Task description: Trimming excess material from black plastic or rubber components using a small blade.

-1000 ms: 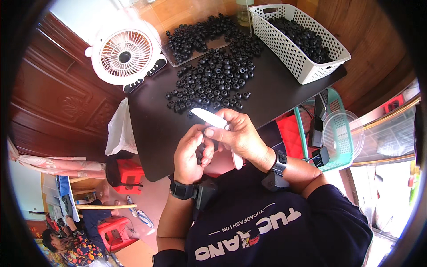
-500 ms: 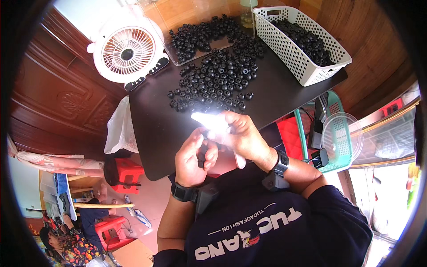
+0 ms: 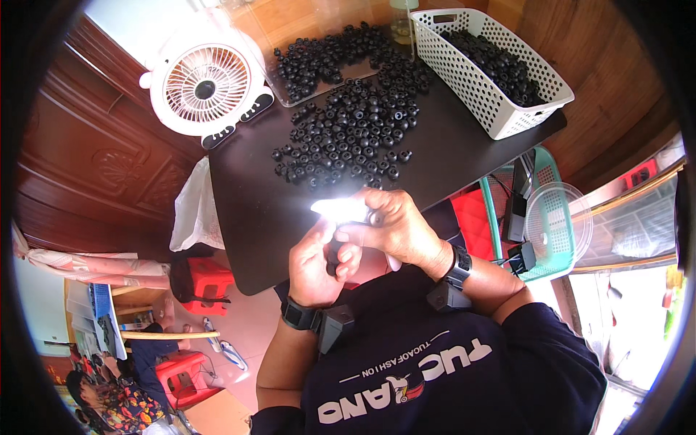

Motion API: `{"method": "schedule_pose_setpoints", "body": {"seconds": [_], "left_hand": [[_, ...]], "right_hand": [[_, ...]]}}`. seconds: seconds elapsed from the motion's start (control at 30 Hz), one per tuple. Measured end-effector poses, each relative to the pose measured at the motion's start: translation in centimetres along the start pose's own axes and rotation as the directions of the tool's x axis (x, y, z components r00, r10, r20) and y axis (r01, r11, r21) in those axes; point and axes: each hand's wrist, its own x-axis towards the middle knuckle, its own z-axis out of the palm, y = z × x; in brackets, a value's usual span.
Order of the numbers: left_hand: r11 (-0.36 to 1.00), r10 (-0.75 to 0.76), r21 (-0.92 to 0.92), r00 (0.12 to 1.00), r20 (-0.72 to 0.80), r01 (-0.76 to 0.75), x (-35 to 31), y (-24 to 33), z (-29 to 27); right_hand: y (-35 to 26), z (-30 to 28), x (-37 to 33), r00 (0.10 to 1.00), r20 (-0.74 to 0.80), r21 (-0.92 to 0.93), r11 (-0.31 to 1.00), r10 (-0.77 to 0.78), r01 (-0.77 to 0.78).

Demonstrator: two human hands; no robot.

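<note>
Over the near part of the dark table, my two hands meet under a strong white glare. Thumb and fingers of my right hand [image 3: 399,228] are closed on a slim, pale tool [image 3: 392,262]; its lower end shows below the palm, and glare washes out its front, so its kind is unclear. Curled fingers of my left hand [image 3: 315,264] hold a small black part [image 3: 334,258] just below the bright spot. Beyond both hands lies a heap of small round black parts with holes [image 3: 355,130], partly spread out of a clear tray [image 3: 304,98].
A white perforated basket [image 3: 500,119] of black parts stands at the table's far right. The white fan [image 3: 205,89] is at far left. A green basket [image 3: 551,254] with cables sits below right. Red stools [image 3: 210,286] and a seated person [image 3: 116,399] are at lower left.
My left hand has shifted slightly right and down, closer to the right hand. The bright tip has tilted flatter; the black part shows more clearly in the left fingers.
</note>
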Motion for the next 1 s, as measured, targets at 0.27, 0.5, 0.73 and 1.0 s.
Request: {"method": "schedule_pose_setpoints", "body": {"seconds": [0.27, 0.5, 0.73, 1.0], "left_hand": [[0.999, -0.039, 0.004, 0.999, 0.001, 0.039, 0.1, -0.6, -0.4], [0.993, -0.009, 0.117, 0.993, -0.114, 0.022, -0.1, -0.6, 0.6], [1.000, 0.026, -0.005, 0.997, -0.072, -0.027, -0.1, -1.0, -0.5], [0.999, -0.004, -0.044, 0.998, 0.061, 0.007, 0.3, -1.2, -0.1]], "right_hand": [[-0.4, 0.0, -0.3, 0.997, 0.049, -0.007, 0.998, 0.059, -0.059], [0.3, -0.3, -0.1, 0.999, 0.015, -0.048, 0.998, 0.052, -0.052], [0.0, -0.4, -0.3, 0.996, 0.011, -0.159, 0.984, -0.085, 0.086], [0.2, -0.7, -0.4, 0.999, 0.007, 0.139, 0.989, 0.048, -0.048]]}}
